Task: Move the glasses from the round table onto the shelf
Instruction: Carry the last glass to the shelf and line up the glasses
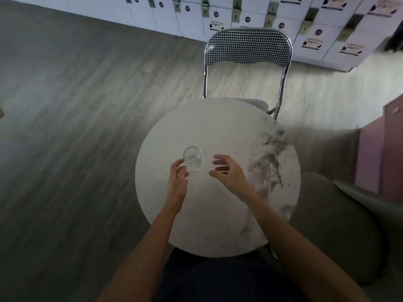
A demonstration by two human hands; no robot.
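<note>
Looking down: grey wood-grain floor (76, 127) fills the left and far field. White lockers (250, 16) with stickers and metal latches line the far wall. Pink cabinet (388, 149) at right edge; grey upholstered seat (340, 225) just beside the table on the right.

Round table (218, 214), white marble-look top with dark veining on its right side, sits centre frame. Folding chair (248, 49), chrome frame, houndstooth back and seat, tucked at the table's far edge, seat partly under the top.

Both bare forearms reach in from below over the tabletop. Left hand (177, 182): fingers loosely curled, spread apart, holding nothing; fingertips (181, 164) just beside the glass, contact uncertain from blur. Right hand (229, 173): fingers spread and slightly bent, palm turned left, empty, near the glass but apart from it.

Glass (193, 158): one clear short tumbler, upright on the table's left-centre, between the two hands.
</note>
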